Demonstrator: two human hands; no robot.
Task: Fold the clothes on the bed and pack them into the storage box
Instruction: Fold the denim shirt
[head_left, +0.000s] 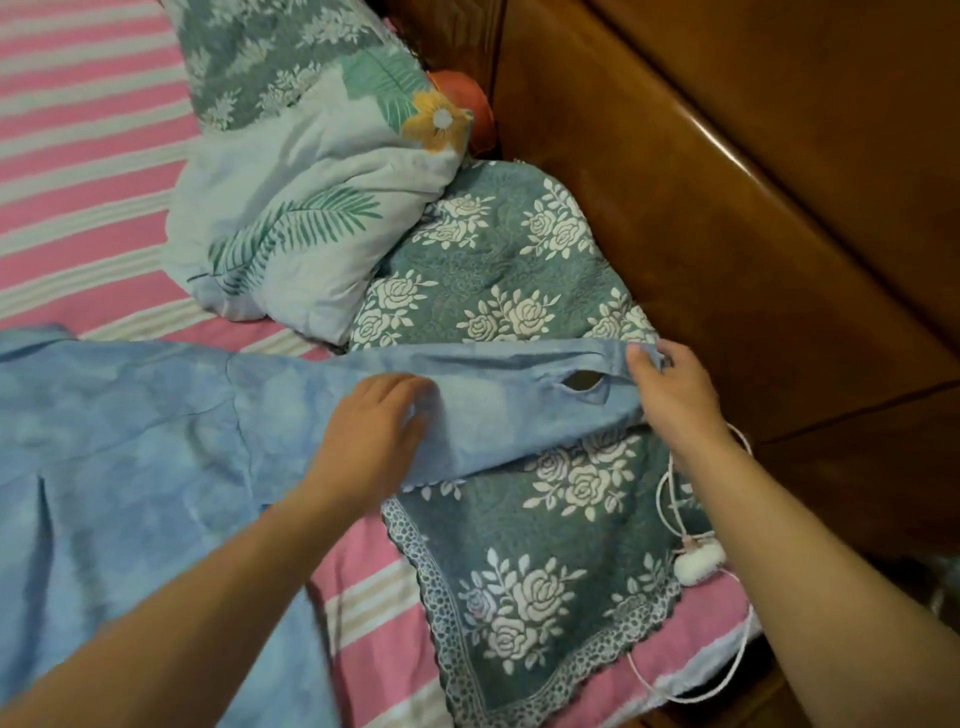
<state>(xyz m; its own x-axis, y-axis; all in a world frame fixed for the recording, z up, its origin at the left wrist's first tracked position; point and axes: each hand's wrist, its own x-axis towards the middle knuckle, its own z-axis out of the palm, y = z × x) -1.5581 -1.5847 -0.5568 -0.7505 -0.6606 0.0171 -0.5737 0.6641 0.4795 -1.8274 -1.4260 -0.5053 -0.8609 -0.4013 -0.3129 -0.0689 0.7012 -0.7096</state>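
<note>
The blue shirt (130, 441) lies spread on the bed (78, 156), its sleeve (493, 395) extended toward the headboard edge. The right hand (675, 395) pinches the cuff; the left hand (371, 441) rests flat on the sleeve, fingers relaxed. Fabric is mottled light blue, creased. No legible markings.

A light blue mottled shirt (130, 441) lies spread flat across the pink striped bed. One long sleeve stretches out to the right over a green floral pillow.
</note>
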